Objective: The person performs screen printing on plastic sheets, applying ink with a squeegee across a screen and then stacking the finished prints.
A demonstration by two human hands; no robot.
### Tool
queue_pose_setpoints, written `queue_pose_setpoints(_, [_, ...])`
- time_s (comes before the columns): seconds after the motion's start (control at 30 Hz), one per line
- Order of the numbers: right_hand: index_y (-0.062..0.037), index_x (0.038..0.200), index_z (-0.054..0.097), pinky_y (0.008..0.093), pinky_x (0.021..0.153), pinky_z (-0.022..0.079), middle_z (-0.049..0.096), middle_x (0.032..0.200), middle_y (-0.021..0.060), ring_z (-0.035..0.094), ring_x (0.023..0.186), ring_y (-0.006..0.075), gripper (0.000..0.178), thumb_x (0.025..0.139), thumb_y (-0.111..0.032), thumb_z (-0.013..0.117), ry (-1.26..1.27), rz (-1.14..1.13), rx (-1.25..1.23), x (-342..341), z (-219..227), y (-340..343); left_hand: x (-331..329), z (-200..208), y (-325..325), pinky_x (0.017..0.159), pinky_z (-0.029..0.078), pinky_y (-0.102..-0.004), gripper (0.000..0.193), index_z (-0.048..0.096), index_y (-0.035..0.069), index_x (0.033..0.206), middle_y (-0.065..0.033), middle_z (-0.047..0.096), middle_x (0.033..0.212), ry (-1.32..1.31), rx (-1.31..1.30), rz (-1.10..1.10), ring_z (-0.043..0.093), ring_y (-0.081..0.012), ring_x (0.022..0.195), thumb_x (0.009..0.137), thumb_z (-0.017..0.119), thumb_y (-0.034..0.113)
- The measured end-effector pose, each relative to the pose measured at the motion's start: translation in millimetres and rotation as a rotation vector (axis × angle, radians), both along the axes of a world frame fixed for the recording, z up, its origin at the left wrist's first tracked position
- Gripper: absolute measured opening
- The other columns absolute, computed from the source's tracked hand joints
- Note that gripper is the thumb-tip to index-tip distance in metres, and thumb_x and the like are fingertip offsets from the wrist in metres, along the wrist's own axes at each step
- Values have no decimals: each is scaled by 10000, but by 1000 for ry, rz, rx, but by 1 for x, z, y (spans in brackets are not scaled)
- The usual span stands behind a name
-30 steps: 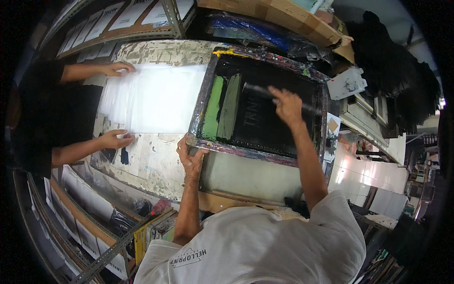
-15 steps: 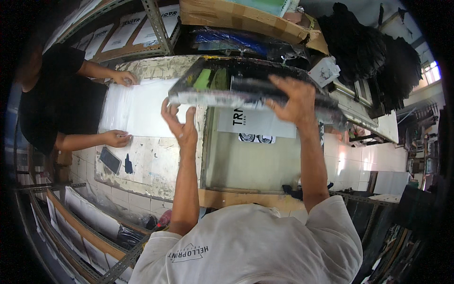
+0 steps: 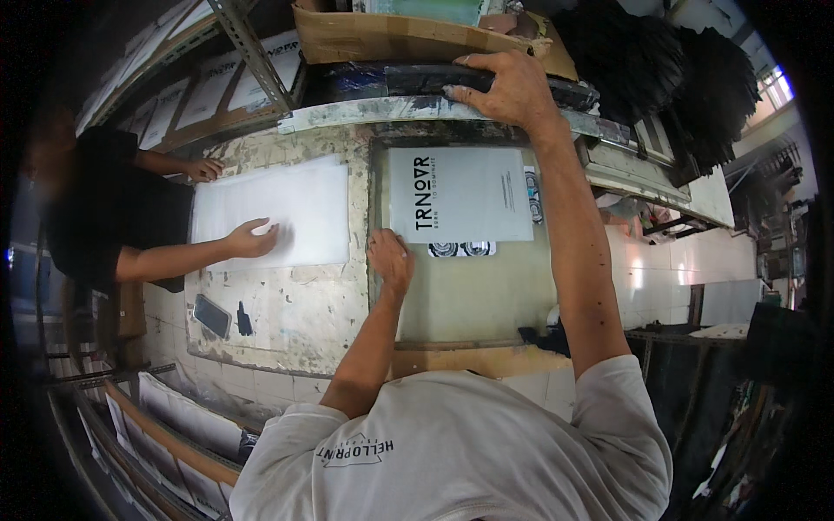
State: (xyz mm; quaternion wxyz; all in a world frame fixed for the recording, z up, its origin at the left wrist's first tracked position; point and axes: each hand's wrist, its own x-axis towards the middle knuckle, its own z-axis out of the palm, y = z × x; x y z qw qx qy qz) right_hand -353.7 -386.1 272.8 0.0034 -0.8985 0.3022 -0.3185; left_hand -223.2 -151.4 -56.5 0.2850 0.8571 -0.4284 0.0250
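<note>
A screen-printing frame [image 3: 373,113], pale-edged and ink-smeared, stands tilted up at the far side of the work table. My right hand [image 3: 512,91] grips its raised edge, thumb and fingers apart around it. Beneath lies a white plastic sheet [image 3: 473,195] with black lettering, flat on a greenish glass-like printing bed [image 3: 469,300]. At the sheet's near left corner is my left hand [image 3: 390,260], its fingers closed and pinching the corner. Patterned black-and-white stickers [image 3: 460,249] show below and beside the sheet.
To the left, a co-worker's hand [image 3: 254,239] hovers over a stack of blank white sheets [image 3: 304,208]. A phone [image 3: 211,316] lies on the table's near left. A cardboard box [image 3: 391,36] stands behind the frame, dark hanging material [image 3: 712,87] at the far right. Metal racks [image 3: 248,52] border the left.
The frame has swung up and away, uncovering the printed sheet. My left hand has moved from the frame's left corner down to the sheet. The co-worker's near hand has moved right over the stack.
</note>
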Motion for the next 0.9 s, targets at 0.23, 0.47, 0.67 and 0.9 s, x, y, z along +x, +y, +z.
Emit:
queue_pose_setpoints(0.23, [-99,1056,789,428,813,578,756,873,163,737,836,315,582,703,-562,814,-22,18,-71,8,17,-20,-2,-6,-11,820,452,-474,127,579,33,960,-158,571,1004,-82,138,-36,586,-376,951,894,620,134])
queue_pose_setpoints(0.47, [-121,1048,796,439,821,562,756,896,159,720,849,338,533,738,-554,799,35,-35,-72,14,24,-31,23,20,-15,770,448,-522,75,539,15,945,-201,585,936,-5,-146,14,562,-425,884,897,592,36])
queue_pose_setpoints(0.67, [-119,1034,798,434,900,531,759,963,132,703,935,339,491,755,-523,804,4,1,-70,15,27,-32,113,36,50,807,454,-479,63,572,-13,949,-202,598,942,84,-287,63,570,-412,911,925,591,41])
queue_pose_setpoints(0.9, [-109,1063,791,442,913,533,757,947,165,720,894,330,569,748,-582,783,-15,9,-163,13,20,-33,176,72,146,874,437,-491,215,595,-34,1041,-210,603,1028,-173,-194,638,568,-408,952,913,678,117])
